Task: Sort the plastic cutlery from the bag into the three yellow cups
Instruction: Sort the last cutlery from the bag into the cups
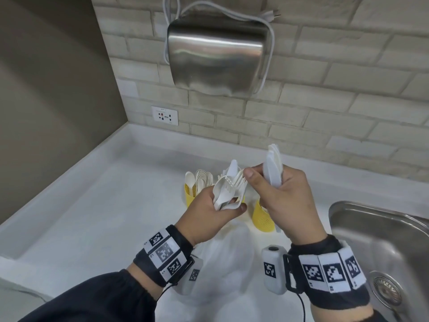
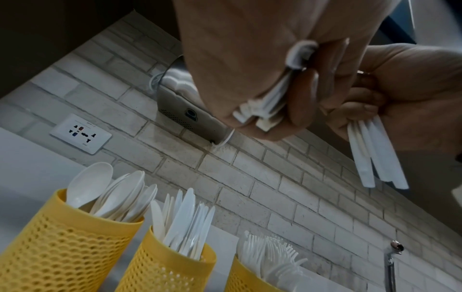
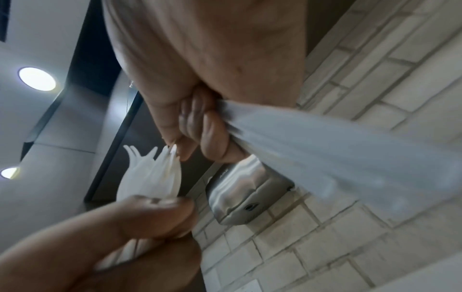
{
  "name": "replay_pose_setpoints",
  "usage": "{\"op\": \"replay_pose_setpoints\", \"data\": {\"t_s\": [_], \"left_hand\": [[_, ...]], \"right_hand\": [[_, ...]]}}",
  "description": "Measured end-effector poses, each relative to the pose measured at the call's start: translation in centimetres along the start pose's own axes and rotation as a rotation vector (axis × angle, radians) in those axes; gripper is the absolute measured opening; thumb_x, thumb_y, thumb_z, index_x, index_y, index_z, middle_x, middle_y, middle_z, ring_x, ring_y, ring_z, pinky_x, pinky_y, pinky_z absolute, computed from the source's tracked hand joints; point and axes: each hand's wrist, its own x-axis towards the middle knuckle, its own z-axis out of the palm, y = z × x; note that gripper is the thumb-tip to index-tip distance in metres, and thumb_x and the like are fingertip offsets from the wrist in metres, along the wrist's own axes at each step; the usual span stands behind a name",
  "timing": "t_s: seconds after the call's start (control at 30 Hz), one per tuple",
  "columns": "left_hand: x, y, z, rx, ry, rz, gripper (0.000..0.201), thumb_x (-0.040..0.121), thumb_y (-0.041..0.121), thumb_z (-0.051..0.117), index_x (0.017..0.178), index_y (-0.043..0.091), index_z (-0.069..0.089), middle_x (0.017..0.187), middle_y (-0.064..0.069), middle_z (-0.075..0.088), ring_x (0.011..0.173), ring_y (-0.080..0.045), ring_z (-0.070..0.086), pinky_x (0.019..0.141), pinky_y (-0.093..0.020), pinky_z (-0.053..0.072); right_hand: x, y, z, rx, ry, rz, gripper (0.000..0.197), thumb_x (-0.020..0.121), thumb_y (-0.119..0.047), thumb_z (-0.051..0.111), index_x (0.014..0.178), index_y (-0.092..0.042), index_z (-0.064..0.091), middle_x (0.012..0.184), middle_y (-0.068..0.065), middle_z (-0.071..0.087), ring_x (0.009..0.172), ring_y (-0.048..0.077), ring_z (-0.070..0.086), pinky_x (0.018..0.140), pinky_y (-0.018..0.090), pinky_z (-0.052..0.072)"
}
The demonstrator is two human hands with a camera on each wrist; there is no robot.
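While the left hand (image 1: pixel 210 209) grips a mixed bunch of cutlery (image 1: pixel 228 189) above the worktop (image 1: pixel 92 205), the right hand (image 1: pixel 282 194) clutches gathered knives (image 1: pixel 274 168), thumb and forefinger picking at a fork. Pre-sorting in hand likely saves trips to the yellow cups (image 2: pixel 62 243).

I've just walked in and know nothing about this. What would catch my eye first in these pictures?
Probably the two hands raised over the white counter: the left hand grips a mixed bunch of white plastic cutlery, while the right hand holds a sheaf of knives. Below them, three yellow mesh cups stand in a row, holding spoons, knives and forks separately. On the brick wall above hangs a shiny steel hand dryer.
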Motion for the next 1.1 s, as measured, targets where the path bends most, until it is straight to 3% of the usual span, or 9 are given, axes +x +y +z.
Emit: {"op": "replay_pose_setpoints", "data": {"t_s": [0.13, 0.2, 0.3, 0.4, 0.53, 0.67, 0.83, 1.0, 1.1], "left_hand": [[-0.2, 0.0, 0.0, 0.029, 0.014, -0.013, 0.024, 0.092, 0.006, 0.073, 0.076, 0.016, 0.058, 0.056, 0.018, 0.051, 0.049, 0.001, 0.046, 0.051, -0.011, 0.037], [-0.1, 0.0, 0.0, 0.056, 0.013, -0.016, 0.029, 0.092, 0.009, 0.074, 0.072, 0.02, 0.056, 0.056, 0.018, 0.05, 0.049, 0.001, 0.046, 0.052, -0.011, 0.037], [-0.2, 0.0, -0.1, 0.082, 0.019, -0.013, 0.017, 0.092, 0.015, 0.075, 0.082, 0.009, 0.063, 0.063, 0.013, 0.056, 0.053, 0.0, 0.048, 0.055, -0.012, 0.039], [-0.2, -0.2, -0.3, 0.08, 0.026, -0.01, 0.021, 0.092, 0.018, 0.076, 0.095, 0.0, 0.065, 0.066, 0.009, 0.057, 0.055, -0.001, 0.049, 0.055, -0.013, 0.039], [-0.3, -0.1, -0.1, 0.106, 0.003, -0.025, 0.022, 0.092, 0.015, 0.075, 0.084, 0.002, 0.059, 0.061, 0.015, 0.051, 0.053, -0.001, 0.046, 0.053, -0.012, 0.037], [-0.3, -0.3, -0.2, 0.137, -0.002, -0.045, 0.02, 0.092, 0.019, 0.076, 0.088, 0.005, 0.063, 0.066, 0.011, 0.054, 0.055, -0.001, 0.048, 0.056, -0.013, 0.039], [-0.5, -0.4, -0.6, 0.164, 0.023, -0.037, 0.01, 0.091, 0.018, 0.076, 0.087, 0.016, 0.068, 0.072, 0.004, 0.064, 0.067, -0.002, 0.058, 0.066, -0.011, 0.044], [-0.2, -0.6, -0.4, 0.188, 0.068, 0.018, 0.013, 0.092, 0.021, 0.074, 0.084, 0.017, 0.065, 0.07, -0.003, 0.061, 0.066, -0.008, 0.053, 0.063, -0.016, 0.042], [0.2, -1.4, -0.6, 0.383, 0.171, 0.117, 0.008, 0.088, 0.034, 0.071, 0.087, 0.032, 0.064, 0.065, 0.011, 0.061, 0.06, -0.005, 0.056, 0.057, -0.016, 0.04]], "right_hand": [[-0.1, -0.5, 0.7, -0.049, 0.073, -0.075, 0.014, 0.094, -0.013, 0.072, 0.08, -0.012, 0.076, 0.063, -0.001, 0.068, 0.058, 0.0, 0.058, 0.059, 0.011, 0.045], [0.1, -0.4, 0.9, 0.003, 0.163, -0.084, 0.017, 0.095, -0.013, 0.07, 0.078, -0.013, 0.071, 0.053, -0.006, 0.057, 0.051, 0.004, 0.051, 0.054, 0.016, 0.043], [0.6, -0.4, 0.5, 0.125, 0.276, -0.064, 0.016, 0.098, -0.018, 0.067, 0.082, -0.019, 0.069, 0.054, -0.013, 0.046, 0.048, 0.013, 0.04, 0.051, 0.026, 0.038], [0.7, -0.1, 0.1, 0.111, 0.175, -0.044, 0.013, 0.098, -0.022, 0.068, 0.087, -0.015, 0.068, 0.053, -0.014, 0.047, 0.047, 0.011, 0.041, 0.052, 0.027, 0.038], [0.4, 0.6, 0.7, 0.095, 0.052, 0.028, 0.02, 0.098, -0.022, 0.068, 0.08, -0.017, 0.074, 0.046, -0.015, 0.045, 0.043, 0.008, 0.038, 0.049, 0.024, 0.035], [1.1, 0.6, 0.5, 0.441, 0.347, 0.024, 0.022, 0.104, -0.019, 0.058, 0.086, -0.01, 0.068, 0.051, -0.006, 0.034, 0.043, 0.013, 0.027, 0.044, 0.024, 0.027], [2.1, 0.1, -1.9, 0.57, 0.616, -0.061, 0.033, 0.109, -0.026, 0.047, 0.077, -0.018, 0.052, 0.069, 0.0, 0.051, 0.049, 0.016, 0.041, 0.047, 0.027, 0.036], [1.1, -0.1, -1.9, 0.402, 0.374, -0.148, 0.029, 0.111, -0.031, 0.04, 0.088, -0.016, 0.051, 0.061, 0.005, 0.055, 0.043, 0.023, 0.045, 0.045, 0.027, 0.036], [0.1, -0.1, -1.3, 0.306, 0.18, -0.142, 0.014, 0.099, -0.036, 0.061, 0.104, -0.023, 0.063, 0.055, -0.004, 0.039, 0.044, 0.015, 0.032, 0.045, 0.024, 0.032]]}}
